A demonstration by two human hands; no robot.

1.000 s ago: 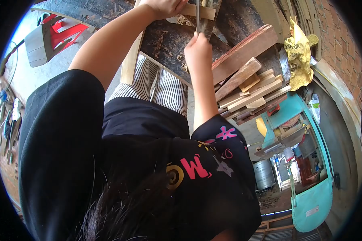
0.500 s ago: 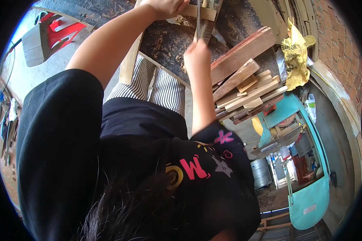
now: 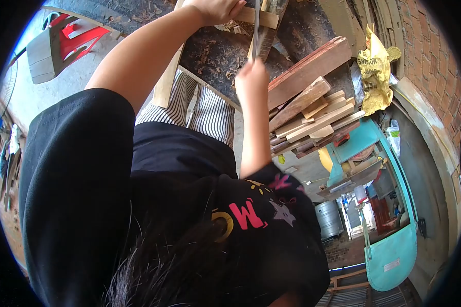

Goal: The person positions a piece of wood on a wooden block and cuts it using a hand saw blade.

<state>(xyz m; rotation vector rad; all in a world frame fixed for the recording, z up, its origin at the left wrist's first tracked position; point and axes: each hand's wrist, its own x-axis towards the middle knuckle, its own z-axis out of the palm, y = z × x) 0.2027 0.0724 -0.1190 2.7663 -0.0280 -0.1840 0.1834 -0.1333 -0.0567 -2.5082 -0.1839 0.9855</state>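
My right hand is closed round the near end of a saw, whose narrow grey blade runs up out of the top of the view. The blade crosses a short wooden strip close to the strip's right end. At the top edge my left hand bears down on the left part of that strip, fingers bent over it and partly cut off by the frame. Beneath lies a dark workbench strewn with shavings. A longer pale board sticks out over its near edge.
To the right lie a thick reddish plank and a stack of wood offcuts. A yellow bag hangs beyond them by the brick wall. A turquoise machine stands lower right; a red stool is upper left.
My right hand has drawn back slightly toward my body with the saw. My left hand stays on the wooden strip.
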